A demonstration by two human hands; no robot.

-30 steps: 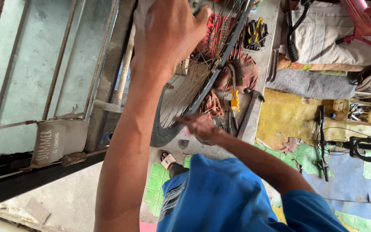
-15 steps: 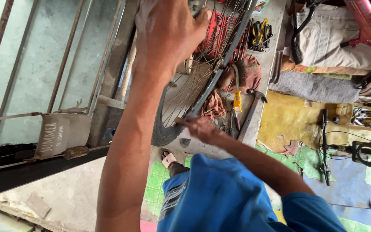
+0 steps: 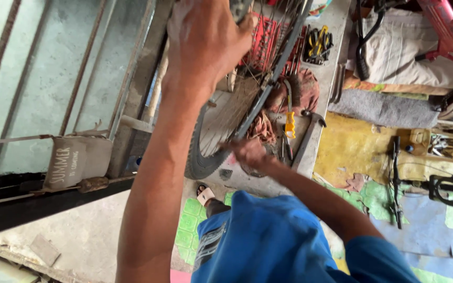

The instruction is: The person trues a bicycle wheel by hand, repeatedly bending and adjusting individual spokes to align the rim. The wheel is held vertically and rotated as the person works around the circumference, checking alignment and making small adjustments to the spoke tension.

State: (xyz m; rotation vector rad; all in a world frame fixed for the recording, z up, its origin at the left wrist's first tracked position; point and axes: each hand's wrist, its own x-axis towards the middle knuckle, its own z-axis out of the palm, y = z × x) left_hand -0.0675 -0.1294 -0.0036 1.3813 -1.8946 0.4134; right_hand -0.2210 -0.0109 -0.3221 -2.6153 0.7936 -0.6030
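Observation:
A bicycle wheel [image 3: 199, 157] with a black tyre and thin spokes stands on edge against a grey workbench [image 3: 333, 63]. My left hand [image 3: 205, 44] is raised at the top of the view and closed over the wheel's upper rim. My right hand [image 3: 248, 153] reaches in lower down, its fingers pinched together at the spokes near the rim. What it pinches is hidden behind the hand. My blue clothing [image 3: 268, 236] fills the bottom of the view.
On the bench lie yellow-handled pliers [image 3: 289, 124], yellow-and-black tools [image 3: 319, 42], rags and a red tray [image 3: 268, 39]. A barred window [image 3: 79, 78] with a hanging cloth pouch [image 3: 74, 163] is at left. Black bicycle parts [image 3: 446, 186] lie at right on a patched floor.
The view has shifted slightly. Both hands stay on the wheel, with the right hand still working at the same spot on the spokes.

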